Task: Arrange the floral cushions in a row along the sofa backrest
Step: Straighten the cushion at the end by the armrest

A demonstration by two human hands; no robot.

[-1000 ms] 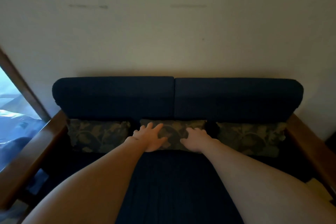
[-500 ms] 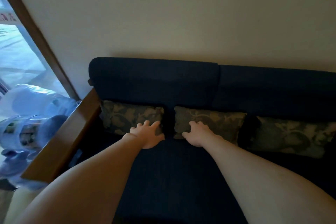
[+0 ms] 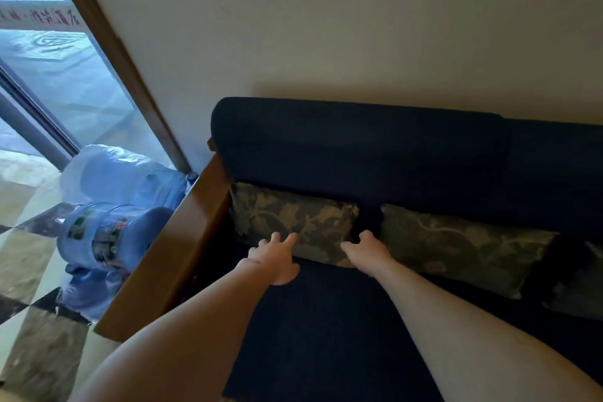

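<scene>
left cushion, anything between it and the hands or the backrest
Nothing visible. Both the left hand and right hand already rest on the left cushion, which leans directly against the backrest beside the wooden armrest.

Plain beige wall (image 3: 326,26), wood-framed window (image 3: 49,75) at left, checkered tile floor (image 3: 29,271), dim light.

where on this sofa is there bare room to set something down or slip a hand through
The dark seat in front of the cushions is bare, between the two forearms and off to the right. A narrow gap separates the left cushion from the middle cushion; the right hand sits at it. The strip along the backrest is crowded, and the left hand rests on the left cushion.
</scene>
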